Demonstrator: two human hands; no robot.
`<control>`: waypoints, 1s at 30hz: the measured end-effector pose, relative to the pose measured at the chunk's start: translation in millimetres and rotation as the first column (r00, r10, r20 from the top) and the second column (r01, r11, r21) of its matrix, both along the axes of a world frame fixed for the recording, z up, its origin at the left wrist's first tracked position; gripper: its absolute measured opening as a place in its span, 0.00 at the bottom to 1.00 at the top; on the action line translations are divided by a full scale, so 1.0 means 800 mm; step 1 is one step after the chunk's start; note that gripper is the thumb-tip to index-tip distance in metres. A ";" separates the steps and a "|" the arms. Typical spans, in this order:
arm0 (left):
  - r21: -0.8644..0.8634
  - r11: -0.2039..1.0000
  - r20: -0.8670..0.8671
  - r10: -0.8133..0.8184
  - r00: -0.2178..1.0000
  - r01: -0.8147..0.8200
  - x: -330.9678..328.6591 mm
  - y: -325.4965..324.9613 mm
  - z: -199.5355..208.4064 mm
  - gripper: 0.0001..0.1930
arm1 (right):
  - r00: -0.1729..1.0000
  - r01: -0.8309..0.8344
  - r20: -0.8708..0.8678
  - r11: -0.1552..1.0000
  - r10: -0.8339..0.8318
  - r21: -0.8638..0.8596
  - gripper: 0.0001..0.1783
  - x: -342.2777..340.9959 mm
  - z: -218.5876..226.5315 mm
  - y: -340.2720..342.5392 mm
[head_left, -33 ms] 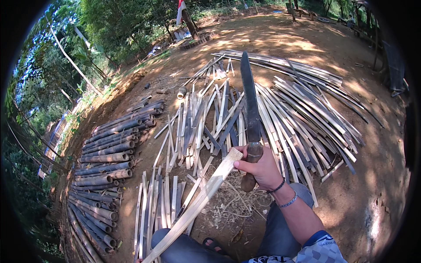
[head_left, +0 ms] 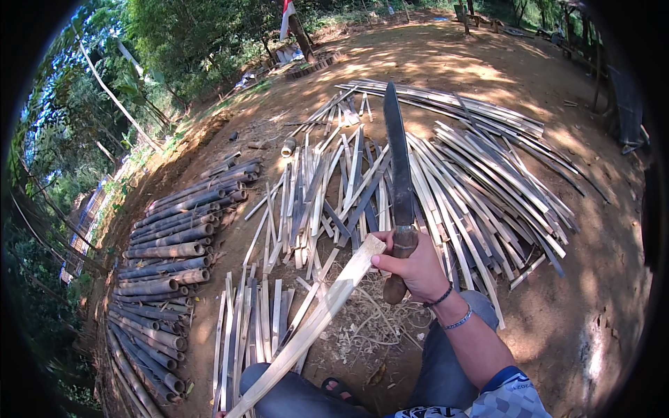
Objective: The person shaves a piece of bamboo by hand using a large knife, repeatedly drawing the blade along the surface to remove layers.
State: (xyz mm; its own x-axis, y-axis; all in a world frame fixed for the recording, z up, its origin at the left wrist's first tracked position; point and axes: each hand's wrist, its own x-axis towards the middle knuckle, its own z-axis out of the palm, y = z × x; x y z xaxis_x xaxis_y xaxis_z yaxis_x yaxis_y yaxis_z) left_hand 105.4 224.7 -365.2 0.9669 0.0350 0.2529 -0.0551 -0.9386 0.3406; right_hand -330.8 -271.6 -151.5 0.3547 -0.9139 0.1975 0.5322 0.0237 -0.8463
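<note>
My right hand (head_left: 416,268) is closed around the brown wooden handle (head_left: 394,288) of a machete, whose long dark blade (head_left: 398,153) points up and away from me. The thumb of that hand also presses on the far end of a pale split bamboo strip (head_left: 317,324). This strip slants from the right hand down to the lower left, across my left knee. At its near end only a sliver of my left hand (head_left: 220,414) shows, closed at the strip, the rest cut off by the lower edge.
Split bamboo strips (head_left: 474,188) lie fanned out ahead and to the right, with more strips (head_left: 254,313) close on the left. Dark bamboo poles (head_left: 167,268) are stacked at far left. Pale shavings (head_left: 373,320) cover the soil between my legs, near a sandalled foot (head_left: 338,389).
</note>
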 end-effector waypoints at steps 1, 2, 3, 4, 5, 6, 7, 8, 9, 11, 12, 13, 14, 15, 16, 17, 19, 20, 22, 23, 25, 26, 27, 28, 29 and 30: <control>0.000 1.000 0.001 -0.007 1.000 0.007 0.000 0.000 0.001 0.30 | 1.000 0.011 0.005 1.000 -0.011 0.013 0.13 0.001 0.001 0.001; -0.008 1.000 0.002 -0.009 1.000 0.009 0.002 0.002 0.005 0.30 | 0.999 0.036 -0.020 0.999 -0.036 -0.002 0.13 0.003 -0.001 0.001; -0.016 1.000 0.003 -0.008 1.000 0.008 0.001 0.004 0.008 0.30 | 0.997 0.060 -0.043 0.998 -0.060 -0.017 0.12 0.006 -0.004 0.001; -0.025 1.000 -0.007 -0.011 1.000 0.011 0.000 -0.002 0.008 0.30 | 0.993 0.093 -0.075 0.995 -0.095 -0.033 0.12 0.004 -0.007 -0.001; -0.029 0.999 -0.015 -0.018 1.000 0.018 -0.001 -0.006 0.006 0.29 | 0.984 0.129 -0.121 0.991 -0.134 -0.042 0.11 0.001 -0.007 -0.002; -0.035 0.999 -0.021 -0.027 0.999 0.026 -0.004 -0.011 0.003 0.29 | 0.971 0.165 -0.167 0.985 -0.172 -0.053 0.11 -0.001 -0.006 -0.003; -0.039 0.999 -0.020 -0.026 0.999 0.025 -0.004 -0.009 0.004 0.29 | 0.958 0.192 -0.206 0.979 -0.201 -0.063 0.10 0.000 -0.005 -0.002; -0.039 0.999 -0.022 -0.026 0.999 0.026 -0.005 -0.008 0.003 0.29 | 0.952 0.209 -0.219 0.977 -0.215 -0.050 0.10 0.001 -0.005 -0.001; -0.042 0.999 -0.023 -0.028 0.999 0.027 -0.005 -0.007 0.004 0.29 | 0.945 0.226 -0.234 0.973 -0.229 -0.038 0.09 0.002 -0.005 -0.002; -0.050 0.998 -0.027 -0.031 0.999 0.029 -0.005 -0.009 0.005 0.28 | 0.936 0.257 -0.240 0.966 -0.257 -0.031 0.09 0.003 -0.006 -0.002; -0.058 0.998 -0.036 -0.036 0.999 0.034 -0.007 -0.010 0.002 0.28 | 0.933 0.272 -0.234 0.961 -0.273 -0.036 0.08 0.003 -0.007 -0.004; -0.066 0.997 -0.032 -0.033 0.999 0.031 -0.007 -0.009 0.006 0.28 | 0.934 0.281 -0.220 0.959 -0.282 -0.039 0.08 0.007 -0.008 -0.004; -0.067 0.997 -0.033 -0.026 0.999 0.023 -0.006 -0.005 0.012 0.28 | 0.933 0.286 -0.217 0.958 -0.286 -0.032 0.09 0.010 -0.008 -0.003; -0.082 0.996 -0.029 -0.026 0.999 0.024 -0.006 -0.003 0.015 0.27 | 0.933 0.291 -0.214 0.956 -0.290 -0.024 0.09 0.014 -0.009 -0.002; -0.096 0.995 -0.027 -0.020 0.999 0.018 -0.006 -0.001 0.020 0.27 | 0.933 0.296 -0.210 0.955 -0.292 -0.017 0.09 0.017 -0.008 -0.001; -0.115 0.993 -0.030 -0.024 0.999 0.021 -0.008 -0.004 0.019 0.27 | 0.929 0.302 -0.217 0.953 -0.298 -0.017 0.09 0.016 -0.008 -0.002; -0.173 0.984 -0.025 -0.041 0.999 0.036 -0.007 -0.010 0.022 0.27 | 0.925 0.309 -0.227 0.951 -0.305 -0.017 0.09 0.015 -0.006 -0.002; -0.220 0.975 -0.033 -0.052 0.998 0.043 -0.010 -0.016 0.024 0.27 | 0.915 0.335 -0.227 0.942 -0.332 -0.027 0.09 0.014 -0.006 -0.002; -0.348 0.936 -0.034 -0.070 0.997 0.054 -0.013 -0.031 0.032 0.26 | 0.897 0.382 -0.224 0.923 -0.382 -0.045 0.09 0.013 -0.007 -0.003; -0.438 0.898 -0.036 -0.075 0.996 0.052 -0.017 -0.040 0.039 0.26 | 0.864 0.408 -0.276 0.907 -0.421 -0.107 0.09 0.013 -0.012 -0.007; -0.636 0.770 -0.047 -0.097 0.994 0.045 -0.025 -0.045 0.055 0.26 | 0.787 0.440 -0.365 0.867 -0.497 -0.233 0.10 0.010 -0.024 -0.020; -0.727 0.686 -0.052 -0.103 0.993 0.033 -0.029 -0.044 0.063 0.26 | 0.810 0.437 -0.334 0.876 -0.483 -0.205 0.11 0.010 -0.025 -0.022; -0.816 0.578 -0.065 -0.120 0.991 0.016 -0.034 -0.043 0.073 0.25 | 0.831 0.432 -0.302 0.884 -0.467 -0.177 0.11 0.011 -0.023 -0.023; -0.886 0.464 -0.092 -0.150 0.984 -0.012 -0.040 -0.050 0.075 0.25 | 0.843 0.435 -0.278 0.887 -0.461 -0.154 0.12 0.004 -0.021 -0.028; -0.944 0.326 -0.112 -0.173 0.978 -0.051 -0.046 -0.060 0.078 0.25 | 0.793 0.436 -0.373 0.876 -0.482 -0.204 0.12 -0.006 -0.018 -0.033; -0.969 0.232 -0.134 -0.205 0.970 -0.085 -0.053 -0.066 0.078 0.25 | 0.732 0.431 -0.463 0.866 -0.500 -0.253 0.13 -0.020 -0.011 -0.039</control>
